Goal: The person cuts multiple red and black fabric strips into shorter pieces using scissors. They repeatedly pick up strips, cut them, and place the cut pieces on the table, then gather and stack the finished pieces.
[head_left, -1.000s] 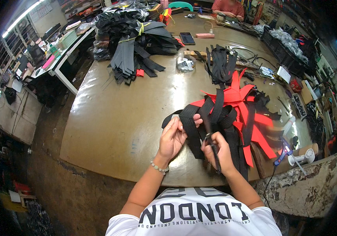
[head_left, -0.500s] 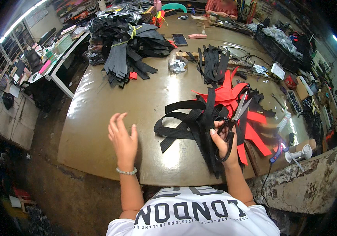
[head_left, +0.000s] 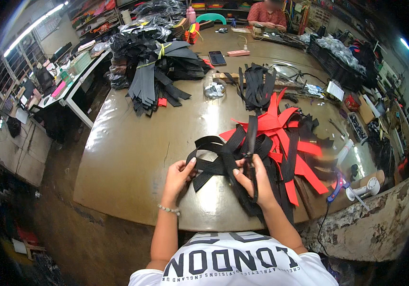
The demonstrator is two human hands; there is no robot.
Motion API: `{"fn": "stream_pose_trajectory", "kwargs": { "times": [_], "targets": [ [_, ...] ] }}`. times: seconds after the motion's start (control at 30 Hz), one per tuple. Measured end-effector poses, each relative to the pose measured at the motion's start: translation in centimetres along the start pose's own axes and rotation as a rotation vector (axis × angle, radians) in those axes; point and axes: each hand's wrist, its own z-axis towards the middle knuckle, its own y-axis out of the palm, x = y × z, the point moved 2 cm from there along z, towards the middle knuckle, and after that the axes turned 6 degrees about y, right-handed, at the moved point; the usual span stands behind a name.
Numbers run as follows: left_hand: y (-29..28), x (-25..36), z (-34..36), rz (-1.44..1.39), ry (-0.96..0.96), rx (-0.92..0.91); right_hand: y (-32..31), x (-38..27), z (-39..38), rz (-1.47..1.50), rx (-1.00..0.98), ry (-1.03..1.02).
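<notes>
My left hand [head_left: 178,178] pinches a black webbing strap [head_left: 208,165] at its looped left end, low on the near part of the table. My right hand [head_left: 253,177] is closed round dark-handled scissors [head_left: 250,155], its thumb also on the black straps. The blades stand upright and are partly blurred. Red straps [head_left: 304,175] lie spread to the right of my hands, mixed with more black ones. A blue glue gun [head_left: 339,185] sits at the table's right edge beside a roll [head_left: 365,186].
Big piles of black straps [head_left: 145,81] stand at back left, with a phone [head_left: 217,58], a container of small parts [head_left: 214,89], a bundle of straps [head_left: 257,86] and a black crate [head_left: 333,62] behind. A person in red stripes [head_left: 266,19] works across the table. A white desk [head_left: 73,97] stands left.
My left hand left the straps, opened out to the left, then came back to pinch a strap. The scissors in my right hand swung from tilted to upright.
</notes>
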Motion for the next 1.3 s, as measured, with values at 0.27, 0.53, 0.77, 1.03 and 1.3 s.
{"fn": "stream_pose_trajectory", "kwargs": {
  "times": [0.27,0.53,0.77,1.03,1.3],
  "targets": [
    [5.3,2.6,-1.7,-1.025,0.264,-0.241,3.9,0.2,0.1,0.160,-0.067,-0.118],
    [2.4,6.5,-3.9,-0.281,0.347,0.031,4.5,1.1,-0.2,0.112,-0.031,-0.098],
    [-14.2,11.4,-5.9,0.767,0.668,0.857,-1.3,2.4,-3.4,0.404,0.079,-0.100],
    [-14.7,-0.4,2.0,1.432,0.009,0.434,-4.8,3.3,-6.5,0.470,0.156,-0.071],
    [-12.5,0.9,1.4,1.448,0.209,0.394,-7.6,2.8,-8.5,0.397,0.275,-0.024]
  ]
}}
